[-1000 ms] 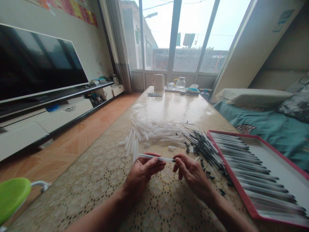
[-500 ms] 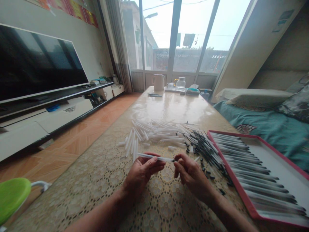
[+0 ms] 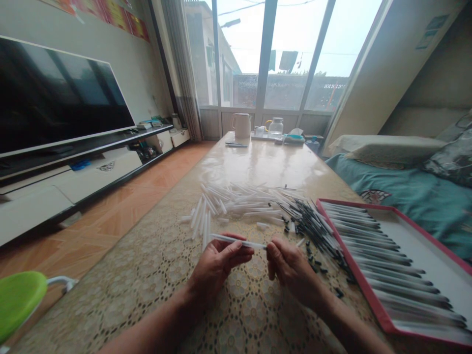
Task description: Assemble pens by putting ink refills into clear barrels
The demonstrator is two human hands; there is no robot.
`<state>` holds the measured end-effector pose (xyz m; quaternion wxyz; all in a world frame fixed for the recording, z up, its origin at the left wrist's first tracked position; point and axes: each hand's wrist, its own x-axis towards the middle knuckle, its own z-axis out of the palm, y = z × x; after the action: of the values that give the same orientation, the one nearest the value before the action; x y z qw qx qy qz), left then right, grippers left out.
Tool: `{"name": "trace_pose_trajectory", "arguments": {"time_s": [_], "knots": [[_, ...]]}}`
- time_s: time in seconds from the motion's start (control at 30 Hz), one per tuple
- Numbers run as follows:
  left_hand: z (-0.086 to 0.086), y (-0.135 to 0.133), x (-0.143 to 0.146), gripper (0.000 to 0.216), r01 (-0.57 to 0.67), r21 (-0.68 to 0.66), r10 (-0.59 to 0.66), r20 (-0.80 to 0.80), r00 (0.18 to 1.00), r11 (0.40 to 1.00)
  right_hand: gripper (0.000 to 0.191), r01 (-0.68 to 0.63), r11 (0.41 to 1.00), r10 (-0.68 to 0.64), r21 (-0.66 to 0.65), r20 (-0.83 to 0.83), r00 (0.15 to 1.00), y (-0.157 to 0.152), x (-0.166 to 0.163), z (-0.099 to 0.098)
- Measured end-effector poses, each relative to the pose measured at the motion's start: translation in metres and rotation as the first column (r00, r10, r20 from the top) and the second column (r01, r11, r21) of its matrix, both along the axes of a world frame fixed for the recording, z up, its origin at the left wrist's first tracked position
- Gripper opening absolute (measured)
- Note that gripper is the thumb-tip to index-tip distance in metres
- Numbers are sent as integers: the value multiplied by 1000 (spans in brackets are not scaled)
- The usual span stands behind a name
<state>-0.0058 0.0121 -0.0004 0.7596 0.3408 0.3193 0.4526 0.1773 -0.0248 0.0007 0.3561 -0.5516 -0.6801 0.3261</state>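
- Pen barrel (image 3: 254, 244), white and slim, is held between your two hands over the near part of the patterned table (image 3: 254, 314).
- Compared with half a second ago, your right hand (image 3: 295, 263) is turned further over, and its fingers now cover most of the dark end that showed plainly at the barrel's right tip.
- Your left hand (image 3: 217, 260) keeps practically the same place and grip as in both earlier frames, and the barrel has hardly shifted.
- Around you, the piles and the box lie as they did.
- To your right stands a shallow box (image 3: 435, 260) with a pink-red rim and a white floor; in it a row of pens (image 3: 398, 280) lies side by side, dark ends toward the right, along the box's left part.
- At the table's far end, a tray (image 3: 263, 136) bears a clear jug (image 3: 276, 128).
- The barrel's long axis runs nearly straight across in front of you, its right end slightly nearer you; its left end points past your left hand toward the loose white tubes (image 3: 236, 201).
- Your left thumb presses the barrel against the fingers, which lie close together.
- Your right thumb and forefinger pinch the barrel's right end; the other fingers curl under, partly hidden.
- Beyond your right hand, dark refills (image 3: 313, 221) lie heaped beside the box.
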Motion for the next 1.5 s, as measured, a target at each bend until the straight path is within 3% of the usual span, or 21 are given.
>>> {"name": "trace_pose_trajectory", "arguments": {"time_s": [0.2,0.4,0.57,0.77,0.9,1.03,1.1,1.17,1.23,1.3,1.4,1.5], "knots": [[2,0,0,18,-27,-16,27,5,1000,1000,24,-13,1000,13,28,23,1000,-1,1,-1],[2,0,1,18,-5,-6,5,10,1000,1000,39,-18,999,17,-28,-35,999,1,0,-2],[1,0,0,16,-19,-3,19,3,1000,1000,26,-30,1000,30,-9,-39,999,0,0,1],[1,-1,1,19,10,30,-10,-11,1000,1000,43,-27,998,21,-49,-121,992,0,-2,0],[2,-2,1,19,19,69,-16,-43,999,997,48,-43,976,-21,-213,-288,957,1,-5,0],[4,-4,1,16,6,135,5,-78,997,991,48,-164,891,-58,-423,-466,883,2,-2,2],[6,-5,0,15,19,171,0,-106,994,985,48,-183,862,-68,-473,-465,883,2,0,4],[7,-5,-1,15,41,192,-16,-132,991,981,48,-67,923,-73,-379,-342,937,1,0,6],[6,-4,-1,15,49,208,-15,-161,987,977,43,66,992,-82,-108,-144,986,-1,-2,10],[4,-3,-1,16,56,245,-4,-210,978,968,32,55,992,-57,114,14,998,-4,-5,12],[1,-4,1,18,87,315,11,-295,955,945,20,-50,986,33,156,105,994,-7,-9,11],[-1,-2,-1,27,56,395,109,-384,917,917,20,-22,985,5,172,101,995,-5,-6,7]]}}
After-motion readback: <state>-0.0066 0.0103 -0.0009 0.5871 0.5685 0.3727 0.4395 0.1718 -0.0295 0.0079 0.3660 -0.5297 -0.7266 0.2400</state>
